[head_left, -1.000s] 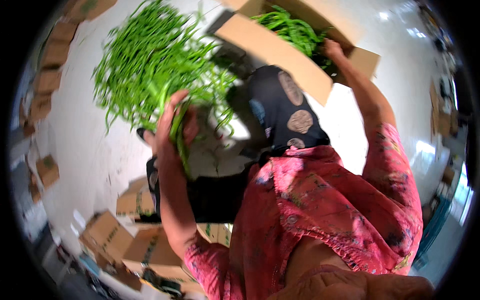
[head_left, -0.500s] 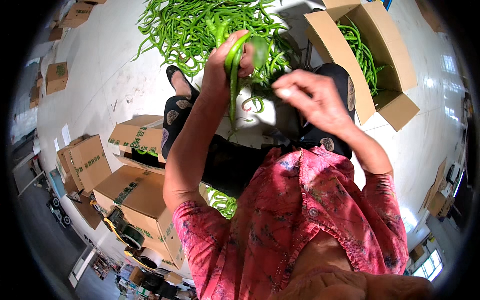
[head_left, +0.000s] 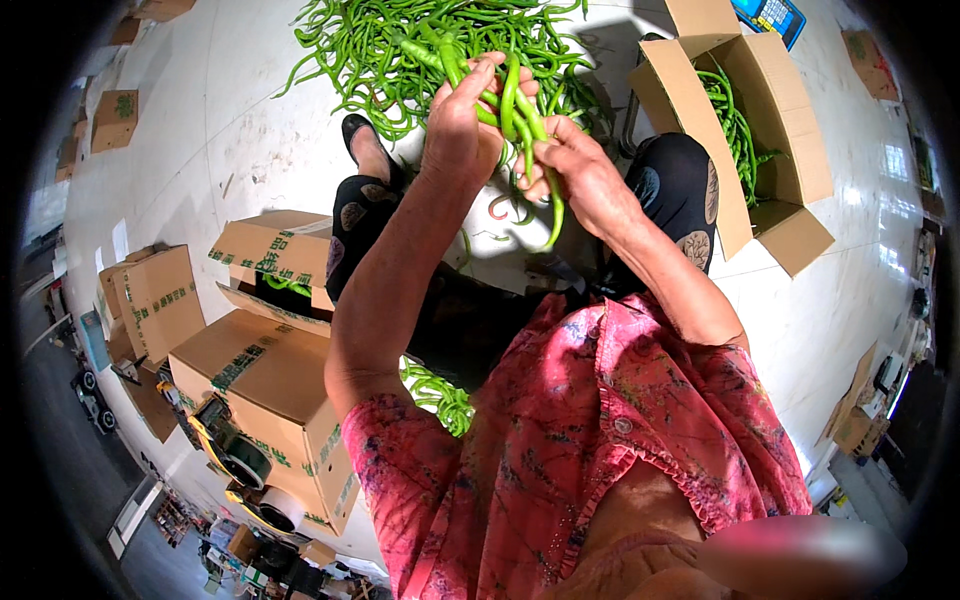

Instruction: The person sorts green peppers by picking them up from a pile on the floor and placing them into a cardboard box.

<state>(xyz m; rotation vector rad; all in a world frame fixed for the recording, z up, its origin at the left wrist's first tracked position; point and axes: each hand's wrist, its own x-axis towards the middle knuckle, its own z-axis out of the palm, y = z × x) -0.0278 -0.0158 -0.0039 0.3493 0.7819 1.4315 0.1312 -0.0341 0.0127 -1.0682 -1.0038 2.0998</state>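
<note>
Several long green chili peppers (head_left: 525, 115) are bunched between my two hands, in front of a big heap. Closed around their upper part is my left hand (head_left: 465, 125). My right hand (head_left: 580, 175) grips the lower part of the bunch with thumb and fingers, and tapered ends hang below it. Just beyond my hands the heap of green chili peppers (head_left: 370, 70) spreads over the pale floor. A few loose curled bits lie on the floor beneath my hands, one of them reddish.
At the right, an open cardboard box (head_left: 700, 150) holds green peppers. A blue device with keys (head_left: 770, 18) lies behind it. Left of me stand a closed carton (head_left: 260, 365), tape dispensers (head_left: 235, 450) and an open carton (head_left: 275, 245) with peppers inside. More peppers (head_left: 437, 395) lie beside my hip.
My right hand, empty and apart before, has moved in and taken hold of the peppers. More peppers now show in the bunch. The view has shifted slightly.
</note>
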